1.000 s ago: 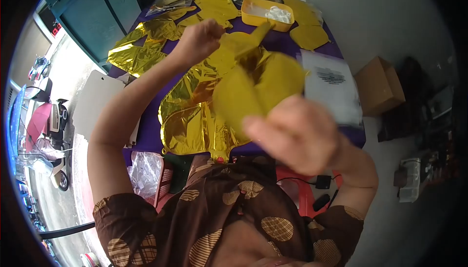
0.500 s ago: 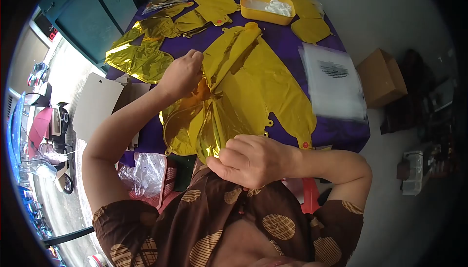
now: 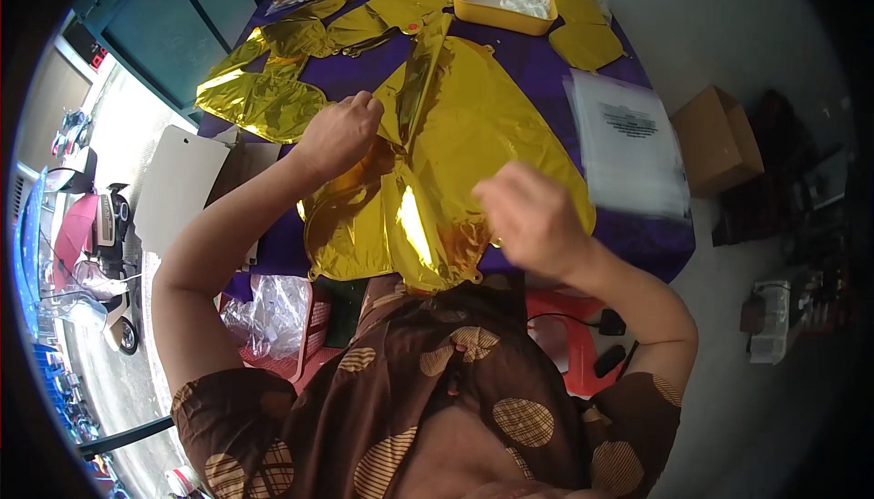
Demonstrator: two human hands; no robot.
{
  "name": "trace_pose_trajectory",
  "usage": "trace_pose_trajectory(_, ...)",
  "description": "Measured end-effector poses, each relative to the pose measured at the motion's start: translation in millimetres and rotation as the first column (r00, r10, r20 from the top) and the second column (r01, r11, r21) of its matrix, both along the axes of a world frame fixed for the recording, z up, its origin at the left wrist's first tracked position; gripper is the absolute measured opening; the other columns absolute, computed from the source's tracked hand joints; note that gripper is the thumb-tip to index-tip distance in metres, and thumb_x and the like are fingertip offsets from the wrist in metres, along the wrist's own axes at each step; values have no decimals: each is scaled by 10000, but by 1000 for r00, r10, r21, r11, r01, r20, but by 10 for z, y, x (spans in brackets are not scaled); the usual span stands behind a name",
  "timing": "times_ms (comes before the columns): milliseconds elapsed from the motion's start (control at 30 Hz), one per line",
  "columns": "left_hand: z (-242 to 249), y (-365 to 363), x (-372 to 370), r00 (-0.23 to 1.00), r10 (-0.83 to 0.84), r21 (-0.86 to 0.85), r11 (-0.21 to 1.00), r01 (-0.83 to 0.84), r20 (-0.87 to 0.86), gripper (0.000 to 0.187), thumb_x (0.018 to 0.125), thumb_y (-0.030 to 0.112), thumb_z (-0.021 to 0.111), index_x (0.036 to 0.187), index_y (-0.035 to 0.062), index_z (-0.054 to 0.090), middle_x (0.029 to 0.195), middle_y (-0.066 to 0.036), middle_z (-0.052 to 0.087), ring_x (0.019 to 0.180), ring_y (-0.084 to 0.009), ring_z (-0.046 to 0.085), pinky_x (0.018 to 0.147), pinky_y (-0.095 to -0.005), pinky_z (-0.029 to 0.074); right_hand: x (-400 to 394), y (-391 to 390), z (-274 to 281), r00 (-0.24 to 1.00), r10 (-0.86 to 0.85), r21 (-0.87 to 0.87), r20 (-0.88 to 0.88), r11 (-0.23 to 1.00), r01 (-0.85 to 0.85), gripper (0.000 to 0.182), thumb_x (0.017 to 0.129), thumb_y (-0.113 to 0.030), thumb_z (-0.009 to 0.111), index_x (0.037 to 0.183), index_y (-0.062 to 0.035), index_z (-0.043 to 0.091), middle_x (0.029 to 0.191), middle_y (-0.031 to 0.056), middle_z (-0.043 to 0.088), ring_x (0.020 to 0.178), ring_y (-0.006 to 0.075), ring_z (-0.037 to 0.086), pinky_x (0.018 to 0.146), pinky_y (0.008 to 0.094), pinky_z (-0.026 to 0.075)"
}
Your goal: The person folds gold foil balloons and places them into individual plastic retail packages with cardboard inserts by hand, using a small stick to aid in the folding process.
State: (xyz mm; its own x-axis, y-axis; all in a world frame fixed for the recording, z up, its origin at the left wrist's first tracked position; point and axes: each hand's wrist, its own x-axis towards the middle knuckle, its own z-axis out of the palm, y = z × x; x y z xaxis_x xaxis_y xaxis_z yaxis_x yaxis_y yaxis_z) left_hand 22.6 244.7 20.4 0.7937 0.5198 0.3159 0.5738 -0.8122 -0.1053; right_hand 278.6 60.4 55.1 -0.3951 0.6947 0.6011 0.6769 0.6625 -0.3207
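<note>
A large flat gold foil balloon (image 3: 492, 126) lies across the near half of the table, with folds along its middle and small tabs at its edge. My left hand (image 3: 339, 137) is closed at the balloon's left side, fingers curled onto the foil. Over the right part of the balloon is my right hand (image 3: 533, 219), blurred by motion, its fingers bent and pointing left. The shiny near flap of the foil hangs at the table's front edge, close to my lap.
More gold foil balloons (image 3: 264, 98) lie at the back left. A yellow tub (image 3: 505, 19) holds white material. Clear printed bags (image 3: 628, 148) are stacked at right, beside a cardboard box (image 3: 716, 141). Below the table are a pink basket (image 3: 314, 326) and red stool (image 3: 578, 344).
My right hand has left the near edge of the foil and moved up and right. The balloon's upper fold has swung left and its near flap has spread. My left hand stays nearly still.
</note>
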Motion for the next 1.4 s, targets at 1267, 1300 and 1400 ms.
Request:
trace_pose_trajectory(1267,29,-93,204,929,193,-152,977,-152,316,187,778,158,585,694,-8,571,766,-190,625,678,-405,624,632,-500,506,260,247,-270,928,-339,-261,152,892,369,242,861,-159,683,1026,9,627,1076,147,595,1063,326,514,922,406,431)
trace_pose_trajectory(1300,49,-109,225,926,188,-143,979,-148,328,188,778,159,582,690,-8,565,761,-189,624,687,-409,624,637,-502,506,245,249,-274,928,-334,-222,163,904,364,264,852,-166,691,1042,6,628,1085,147,590,1067,329,511,929,413,428)
trace_pose_trajectory(1400,104,-140,274,917,187,-141,979,-146,352,186,790,154,571,708,-13,568,747,-186,622,688,-395,627,640,-487,509,148,268,-303,935,-311,-127,171,934,333,332,831,-182,708,1099,-5,625,1112,147,575,1079,335,504,950,427,419)
